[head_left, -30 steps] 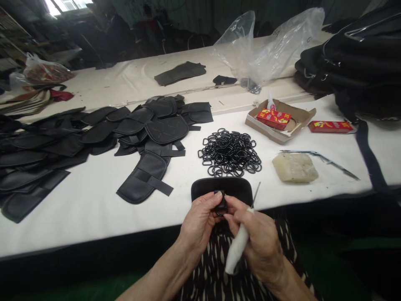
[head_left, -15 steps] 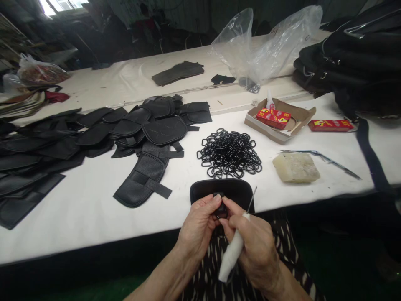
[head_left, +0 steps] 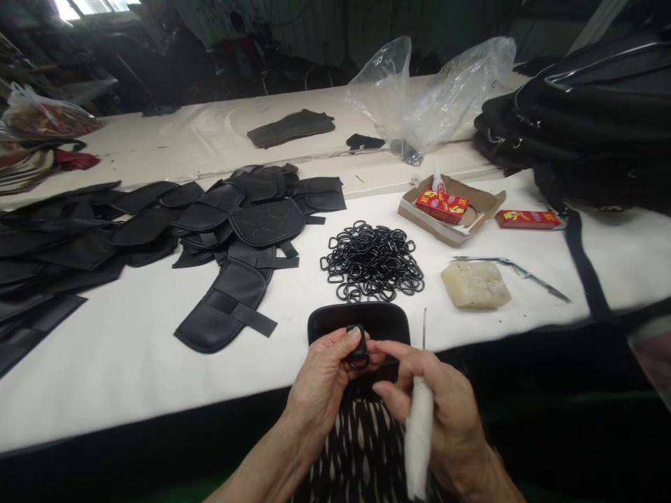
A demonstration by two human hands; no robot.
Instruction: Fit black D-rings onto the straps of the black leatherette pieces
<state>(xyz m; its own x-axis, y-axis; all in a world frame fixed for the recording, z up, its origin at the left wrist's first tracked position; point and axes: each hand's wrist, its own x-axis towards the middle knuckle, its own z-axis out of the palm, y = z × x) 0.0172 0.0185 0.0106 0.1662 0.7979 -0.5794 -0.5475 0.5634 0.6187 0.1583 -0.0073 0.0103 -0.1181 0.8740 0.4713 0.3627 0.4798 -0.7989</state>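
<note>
My left hand point(head_left: 326, 367) pinches a black strap point(head_left: 356, 344) folded through a black D-ring point(head_left: 358, 362), thumb on top. The strap lies over a black leather-like flap piece point(head_left: 385, 318), which rests at the table's front edge. My right hand point(head_left: 437, 398) is closed around an awl point(head_left: 419, 433) with a white-wrapped handle, its thin metal point rising past the index finger. That index finger reaches toward the left fingertips beside the strap. Just beyond the flap lies a heap of black D-rings point(head_left: 372, 258).
Black flap pieces point(head_left: 223, 304) with straps spread over the left side. To the right lie a yellowish block point(head_left: 476, 285), a metal tool point(head_left: 524, 272), a cardboard tray point(head_left: 451, 234) holding a red box, and another red box point(head_left: 529, 219). Black bags point(head_left: 587, 119) and a clear plastic bag point(head_left: 435, 98) stand behind.
My right thumb has come away from the strap and D-ring, and the awl has swung more upright. My left hand keeps its pinch. The view has shifted slightly right.
</note>
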